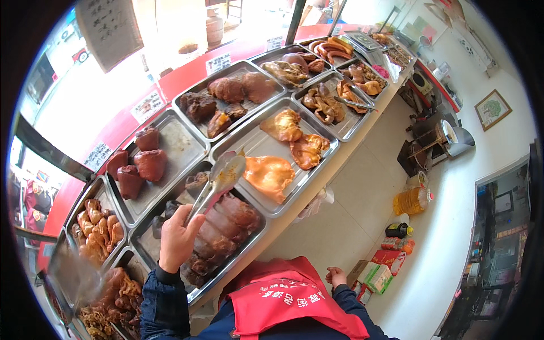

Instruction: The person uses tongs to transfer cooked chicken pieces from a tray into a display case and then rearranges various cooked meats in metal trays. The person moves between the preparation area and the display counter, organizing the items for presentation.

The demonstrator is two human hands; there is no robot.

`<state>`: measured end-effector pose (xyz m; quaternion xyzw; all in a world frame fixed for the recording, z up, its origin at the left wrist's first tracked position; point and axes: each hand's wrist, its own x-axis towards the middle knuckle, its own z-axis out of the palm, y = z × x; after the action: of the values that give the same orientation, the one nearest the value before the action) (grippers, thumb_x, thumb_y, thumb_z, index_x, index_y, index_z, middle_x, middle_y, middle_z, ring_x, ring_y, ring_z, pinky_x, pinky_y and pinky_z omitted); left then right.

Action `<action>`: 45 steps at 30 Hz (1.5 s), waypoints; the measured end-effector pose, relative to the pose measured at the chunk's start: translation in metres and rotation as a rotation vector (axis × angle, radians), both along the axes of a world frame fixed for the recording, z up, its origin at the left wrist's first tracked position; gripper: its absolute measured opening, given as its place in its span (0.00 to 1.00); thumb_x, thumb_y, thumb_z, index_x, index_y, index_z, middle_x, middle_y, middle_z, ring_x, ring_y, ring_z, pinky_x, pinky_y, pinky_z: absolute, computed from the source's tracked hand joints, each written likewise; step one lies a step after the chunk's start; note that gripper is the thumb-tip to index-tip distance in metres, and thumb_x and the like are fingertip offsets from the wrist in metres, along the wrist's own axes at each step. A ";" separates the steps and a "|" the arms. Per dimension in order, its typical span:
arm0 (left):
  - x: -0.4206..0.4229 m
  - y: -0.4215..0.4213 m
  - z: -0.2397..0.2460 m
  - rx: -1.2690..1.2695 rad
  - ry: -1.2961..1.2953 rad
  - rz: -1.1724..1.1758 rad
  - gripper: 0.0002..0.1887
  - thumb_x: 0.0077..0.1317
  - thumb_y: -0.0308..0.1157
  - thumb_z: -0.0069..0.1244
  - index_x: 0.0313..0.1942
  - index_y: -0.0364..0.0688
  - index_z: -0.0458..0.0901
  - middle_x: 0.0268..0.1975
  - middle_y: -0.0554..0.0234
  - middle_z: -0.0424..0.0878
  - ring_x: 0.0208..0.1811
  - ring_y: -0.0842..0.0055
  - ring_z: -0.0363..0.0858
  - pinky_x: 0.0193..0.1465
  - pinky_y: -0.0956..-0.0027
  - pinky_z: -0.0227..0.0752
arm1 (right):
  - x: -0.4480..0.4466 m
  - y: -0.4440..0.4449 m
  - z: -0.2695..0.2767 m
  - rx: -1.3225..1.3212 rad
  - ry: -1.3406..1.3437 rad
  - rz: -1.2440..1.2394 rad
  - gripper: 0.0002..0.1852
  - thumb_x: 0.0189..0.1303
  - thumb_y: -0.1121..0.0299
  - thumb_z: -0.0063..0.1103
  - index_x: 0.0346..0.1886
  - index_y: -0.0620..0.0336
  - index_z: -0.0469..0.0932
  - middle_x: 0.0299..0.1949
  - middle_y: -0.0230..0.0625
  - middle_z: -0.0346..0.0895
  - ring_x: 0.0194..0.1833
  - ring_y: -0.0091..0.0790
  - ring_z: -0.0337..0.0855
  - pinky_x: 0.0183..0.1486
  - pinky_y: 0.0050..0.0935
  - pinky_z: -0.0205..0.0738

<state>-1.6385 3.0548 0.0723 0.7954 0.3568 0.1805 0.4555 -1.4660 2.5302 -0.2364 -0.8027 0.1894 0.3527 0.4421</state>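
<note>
In my left hand (177, 240) is a pair of metal serving tongs (228, 170), tilted up and away from me. Their broad stained tips are over the border between two metal trays; whether they pinch anything cannot be told. Beneath the hand, one tray holds dark reddish meat rolls (229, 225) and darker pieces. The neighbouring tray has a flat, glossy orange-brown piece of cooked meat (268, 175) and two more browned pieces (297, 138). My right hand (337, 276) hangs low beside the red apron (289, 293), its fingers curled, with nothing visible in it.
Further trays carry red meat chunks (151, 165), poultry pieces (97, 227) and sausages (333, 47). Another pair of tongs (353, 103) rests on a tray. A wooden counter edge (306, 204) borders the trays. An oil jug (411, 201) and boxes (375, 277) stand along the wall.
</note>
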 end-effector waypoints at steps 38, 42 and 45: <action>0.281 -0.047 -0.076 -0.045 0.312 0.145 0.23 0.71 0.46 0.48 0.37 0.30 0.82 0.27 0.42 0.80 0.30 0.58 0.80 0.36 0.61 0.70 | 0.354 -0.048 -0.052 0.010 0.109 0.046 0.15 0.65 0.63 0.52 0.47 0.62 0.80 0.26 0.39 0.79 0.23 0.34 0.81 0.24 0.29 0.75; 0.273 -0.050 -0.083 -0.105 0.140 0.355 0.22 0.70 0.45 0.49 0.33 0.30 0.81 0.21 0.49 0.75 0.23 0.65 0.73 0.30 0.63 0.66 | 0.369 -0.052 -0.058 -0.005 0.120 0.048 0.14 0.65 0.65 0.51 0.47 0.63 0.80 0.25 0.40 0.78 0.22 0.35 0.80 0.24 0.30 0.75; 0.272 -0.051 -0.086 -0.061 0.122 0.322 0.23 0.71 0.44 0.49 0.30 0.29 0.79 0.19 0.54 0.72 0.21 0.70 0.69 0.27 0.64 0.62 | 0.390 -0.062 -0.071 -0.048 0.189 0.038 0.14 0.65 0.65 0.51 0.46 0.63 0.80 0.25 0.41 0.78 0.22 0.38 0.79 0.23 0.32 0.75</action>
<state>-1.3665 3.0034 -0.0133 0.7232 0.5120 0.1917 0.4219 -1.0760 2.4685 -0.3078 -0.7795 0.2236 0.4306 0.3962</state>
